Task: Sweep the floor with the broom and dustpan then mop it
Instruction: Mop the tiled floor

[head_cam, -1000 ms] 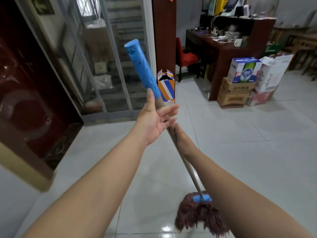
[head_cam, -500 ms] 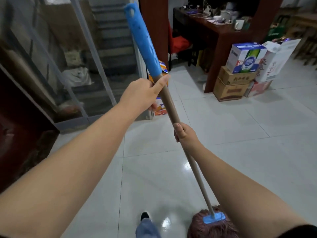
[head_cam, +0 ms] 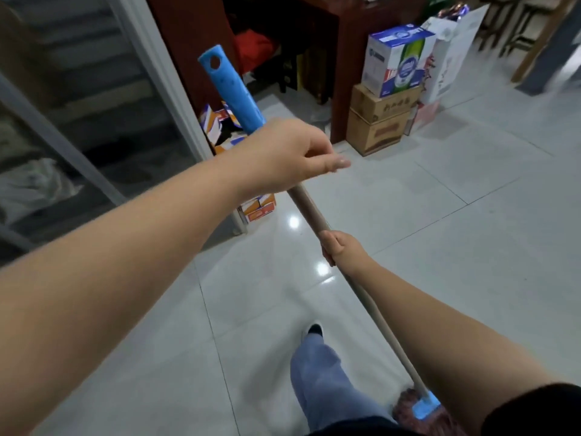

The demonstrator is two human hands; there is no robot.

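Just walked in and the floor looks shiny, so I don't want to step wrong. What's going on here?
A person is mopping the tiled floor. Both hands grip the mop handle: the left hand high up, just below the blue grip, the right hand lower on the pole. The reddish mop head sits on the tiles close by the person's foot. Stacked cardboard boxes stand further back beside a dark wooden desk.

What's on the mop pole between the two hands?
In the head view, only bare beige pole runs between the left hand, gripping just below the blue grip, and the right hand lower down.
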